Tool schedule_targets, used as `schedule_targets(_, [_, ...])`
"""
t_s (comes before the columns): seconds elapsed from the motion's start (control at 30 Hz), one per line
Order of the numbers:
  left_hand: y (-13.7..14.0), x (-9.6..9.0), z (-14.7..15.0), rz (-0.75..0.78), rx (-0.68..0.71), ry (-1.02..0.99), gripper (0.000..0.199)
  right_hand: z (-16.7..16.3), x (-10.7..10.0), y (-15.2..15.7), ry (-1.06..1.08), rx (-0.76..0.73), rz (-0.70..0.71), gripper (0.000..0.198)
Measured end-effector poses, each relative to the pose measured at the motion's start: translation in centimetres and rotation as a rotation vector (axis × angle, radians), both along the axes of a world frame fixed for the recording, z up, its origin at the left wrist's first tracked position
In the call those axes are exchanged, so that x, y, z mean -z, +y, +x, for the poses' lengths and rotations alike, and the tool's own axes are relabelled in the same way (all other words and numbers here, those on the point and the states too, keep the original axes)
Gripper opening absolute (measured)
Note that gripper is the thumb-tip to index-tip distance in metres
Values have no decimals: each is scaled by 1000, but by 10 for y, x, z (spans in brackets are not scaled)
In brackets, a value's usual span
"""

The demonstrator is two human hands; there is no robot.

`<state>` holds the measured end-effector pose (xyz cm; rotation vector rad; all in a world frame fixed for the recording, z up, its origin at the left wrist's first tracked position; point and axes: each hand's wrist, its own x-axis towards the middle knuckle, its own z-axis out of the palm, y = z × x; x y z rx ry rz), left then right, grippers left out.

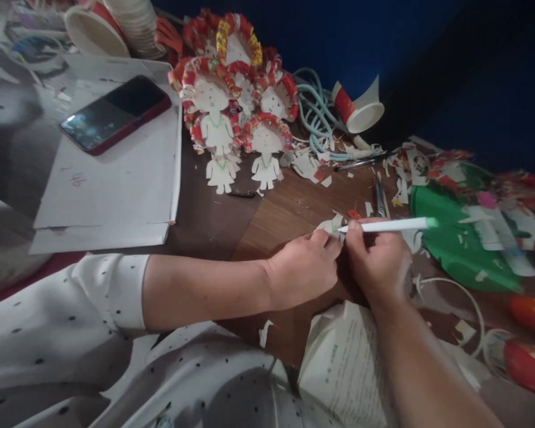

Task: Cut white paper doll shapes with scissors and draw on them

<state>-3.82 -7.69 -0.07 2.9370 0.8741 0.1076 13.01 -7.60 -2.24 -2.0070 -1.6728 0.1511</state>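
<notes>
My right hand is closed round a white felt-tip pen with a green end, held nearly level. The pen's tip touches a small white paper cutout that bears a green mark. My left hand has its fingers curled and pressed together at the near edge of this cutout, pinning it to the brown table. Part of the cutout is hidden by my fingers. Beyond my hands stand several white paper dolls with red wrapper rings about their heads and green lines at the neck.
To the left, a phone lies on a white box. Scissors, paper scraps, a cut paper cup and a coiled pale blue cable lie farther back. A green disc sits right; a printed sheet is near my lap.
</notes>
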Motion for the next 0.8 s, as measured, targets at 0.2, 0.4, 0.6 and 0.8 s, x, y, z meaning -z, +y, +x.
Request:
schedule_targets(0.2, [-1,1,0,9,-11,-16,32,0,0,1,21,25,-11,30])
schedule_targets(0.4, [-1,0,1,0,-10,1,32,1,2,1,-1,25,0,32])
schedule_targets(0.6, [0,-1,0,-6,6,22,32,0,0,1,1,21,8,28])
schedule_targets(0.8, [0,-1,0,-11,2,19,32,-1,0,1,4,13,31,26])
